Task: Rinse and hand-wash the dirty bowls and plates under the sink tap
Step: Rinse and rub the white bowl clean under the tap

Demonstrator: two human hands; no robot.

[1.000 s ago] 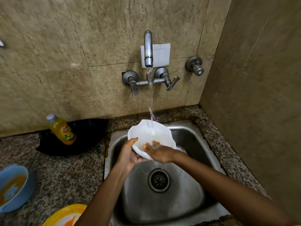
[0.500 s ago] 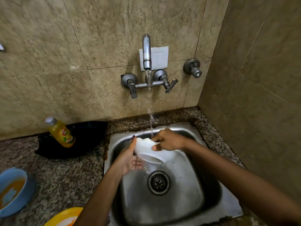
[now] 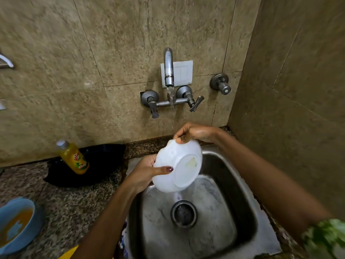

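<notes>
A white bowl (image 3: 179,165) is tipped on its side over the steel sink (image 3: 240,193), its underside facing me. My left hand (image 3: 144,173) grips its left rim, thumb laid across the outside. My right hand (image 3: 194,132) pinches the top rim from behind. Water runs from the tap (image 3: 168,68) down behind the bowl and drips off its lower edge toward the drain (image 3: 183,214). A blue bowl (image 3: 17,224) with orange residue sits at the lower left on the counter.
A yellow dish-soap bottle (image 3: 74,157) leans on a black pan (image 3: 104,163) left of the sink. A yellow plate edge (image 3: 70,253) shows at the bottom. Tiled walls close in behind and on the right. The granite counter (image 3: 67,204) spreads left.
The bowl has been turned over from facing up under the stream to its underside facing me, and lifted higher. My right hand moved from inside the bowl to its top rim.
</notes>
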